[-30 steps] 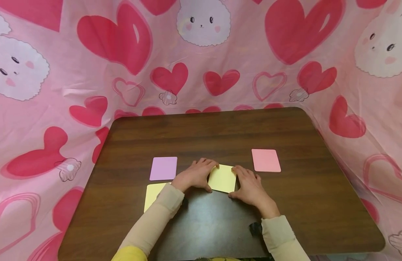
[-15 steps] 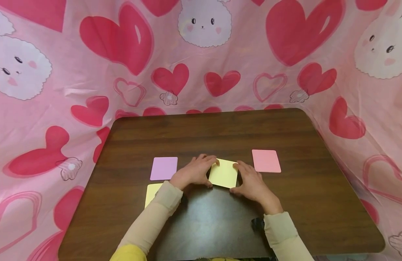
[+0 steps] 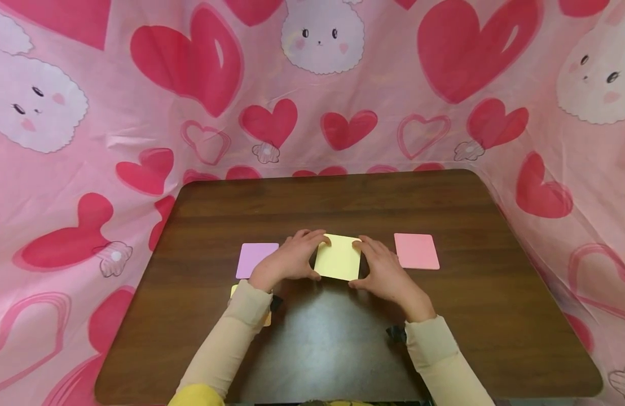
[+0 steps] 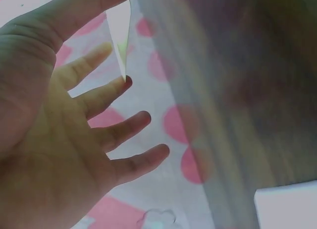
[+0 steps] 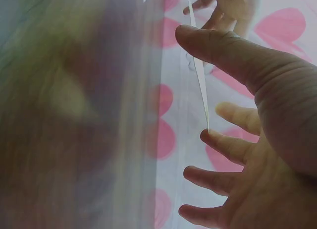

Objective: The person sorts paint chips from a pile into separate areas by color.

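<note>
A thin yellow square card [image 3: 338, 258] is held between my two hands near the middle of the table. My left hand [image 3: 288, 258] pinches its left edge, thumb at the near corner and fingertips at the far one. My right hand [image 3: 386, 272] grips the right edge in the same way. Seen edge-on in the left wrist view, the card [image 4: 120, 30] lies between thumb and fingers, the lower fingers spread. The right wrist view shows the card [image 5: 199, 73] above the table, spanning from thumb to fingertip, with the left hand [image 5: 230, 13] beyond.
On the brown table [image 3: 302, 203], a purple card [image 3: 252, 258] lies left of my left hand and a pink card [image 3: 416, 251] right of my right hand. My left sleeve [image 3: 226, 344] mostly hides another yellow card [image 3: 234, 289] and an orange corner [image 3: 268, 320].
Both hands have carried the yellow card away from me, toward the table's far side, and slightly left. An orange corner has come into view beside my left sleeve.
</note>
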A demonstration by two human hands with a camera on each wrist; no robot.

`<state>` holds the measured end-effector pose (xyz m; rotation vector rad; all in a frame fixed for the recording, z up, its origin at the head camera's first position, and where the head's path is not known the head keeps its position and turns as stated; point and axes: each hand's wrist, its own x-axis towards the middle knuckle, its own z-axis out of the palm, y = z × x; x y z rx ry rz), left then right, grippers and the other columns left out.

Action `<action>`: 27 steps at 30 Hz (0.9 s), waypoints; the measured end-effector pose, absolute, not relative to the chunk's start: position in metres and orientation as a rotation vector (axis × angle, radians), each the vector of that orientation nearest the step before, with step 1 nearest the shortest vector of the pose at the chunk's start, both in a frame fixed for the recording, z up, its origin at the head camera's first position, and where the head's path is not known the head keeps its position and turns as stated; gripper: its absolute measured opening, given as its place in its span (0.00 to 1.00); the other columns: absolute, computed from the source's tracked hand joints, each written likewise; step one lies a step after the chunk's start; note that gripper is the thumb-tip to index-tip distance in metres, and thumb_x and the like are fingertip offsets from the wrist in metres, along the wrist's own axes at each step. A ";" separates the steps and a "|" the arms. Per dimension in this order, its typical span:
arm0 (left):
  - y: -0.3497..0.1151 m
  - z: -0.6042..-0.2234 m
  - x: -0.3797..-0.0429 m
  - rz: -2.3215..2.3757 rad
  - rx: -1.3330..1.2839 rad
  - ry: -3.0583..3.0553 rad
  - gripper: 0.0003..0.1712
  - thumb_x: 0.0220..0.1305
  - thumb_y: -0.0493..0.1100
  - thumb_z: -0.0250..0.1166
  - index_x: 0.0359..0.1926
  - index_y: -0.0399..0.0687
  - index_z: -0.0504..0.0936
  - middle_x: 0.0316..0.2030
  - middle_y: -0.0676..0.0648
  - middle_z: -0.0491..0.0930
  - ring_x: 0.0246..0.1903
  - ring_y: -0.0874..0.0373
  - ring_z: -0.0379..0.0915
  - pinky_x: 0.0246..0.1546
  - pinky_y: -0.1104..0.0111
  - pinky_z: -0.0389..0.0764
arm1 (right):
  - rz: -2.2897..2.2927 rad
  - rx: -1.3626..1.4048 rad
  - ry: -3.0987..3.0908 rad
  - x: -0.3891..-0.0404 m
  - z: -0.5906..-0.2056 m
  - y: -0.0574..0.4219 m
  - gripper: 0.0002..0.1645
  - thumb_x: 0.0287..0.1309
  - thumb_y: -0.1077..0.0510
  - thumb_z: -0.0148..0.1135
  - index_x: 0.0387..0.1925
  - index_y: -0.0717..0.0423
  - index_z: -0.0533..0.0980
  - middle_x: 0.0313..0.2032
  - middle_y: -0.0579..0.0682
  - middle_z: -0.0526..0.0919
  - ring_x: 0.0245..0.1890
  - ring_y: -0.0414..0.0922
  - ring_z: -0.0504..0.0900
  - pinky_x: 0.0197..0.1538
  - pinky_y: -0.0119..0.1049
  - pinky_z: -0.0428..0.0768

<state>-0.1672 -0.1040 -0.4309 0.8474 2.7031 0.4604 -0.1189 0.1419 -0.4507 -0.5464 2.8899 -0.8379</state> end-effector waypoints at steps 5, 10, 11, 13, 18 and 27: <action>-0.123 -0.416 -0.164 0.516 0.820 2.729 0.45 0.44 0.48 0.84 0.63 0.56 0.72 0.74 0.46 0.63 0.69 0.39 0.58 0.62 0.34 0.63 | -0.831 -0.612 2.899 -0.123 -0.440 0.127 0.55 0.41 0.45 0.84 0.69 0.57 0.68 0.73 0.59 0.63 0.72 0.62 0.62 0.62 0.72 0.63; -0.144 -0.405 -0.158 0.532 0.785 2.749 0.46 0.44 0.46 0.84 0.64 0.55 0.72 0.74 0.46 0.62 0.70 0.39 0.58 0.62 0.34 0.64 | -0.819 -0.703 2.915 -0.126 -0.432 0.109 0.54 0.41 0.43 0.84 0.68 0.56 0.69 0.73 0.59 0.64 0.71 0.61 0.63 0.63 0.72 0.62; -0.148 -0.402 -0.157 0.539 0.774 2.751 0.46 0.45 0.46 0.84 0.65 0.55 0.72 0.74 0.46 0.62 0.70 0.39 0.58 0.62 0.34 0.64 | -0.816 -0.720 2.918 -0.127 -0.430 0.105 0.54 0.41 0.43 0.84 0.68 0.55 0.69 0.72 0.59 0.64 0.71 0.61 0.64 0.64 0.72 0.62; -0.157 -0.397 -0.153 0.566 0.739 2.762 0.46 0.44 0.45 0.85 0.64 0.55 0.73 0.74 0.46 0.62 0.70 0.39 0.58 0.61 0.35 0.66 | -0.804 -0.761 2.925 -0.129 -0.427 0.097 0.54 0.41 0.42 0.83 0.68 0.55 0.69 0.72 0.59 0.65 0.71 0.59 0.65 0.64 0.71 0.62; -0.180 -0.395 -0.142 0.643 0.643 2.779 0.47 0.41 0.42 0.85 0.64 0.54 0.73 0.75 0.46 0.62 0.70 0.39 0.58 0.62 0.38 0.67 | -0.748 -0.840 2.914 -0.131 -0.425 0.076 0.53 0.43 0.39 0.82 0.68 0.53 0.69 0.72 0.57 0.65 0.70 0.58 0.65 0.65 0.70 0.62; -0.220 -0.406 -0.112 0.734 0.546 2.787 0.46 0.40 0.38 0.85 0.62 0.49 0.73 0.74 0.41 0.62 0.69 0.35 0.57 0.63 0.39 0.67 | -0.582 -1.000 2.872 -0.124 -0.431 0.039 0.53 0.45 0.33 0.78 0.69 0.50 0.69 0.72 0.54 0.65 0.70 0.59 0.65 0.64 0.69 0.63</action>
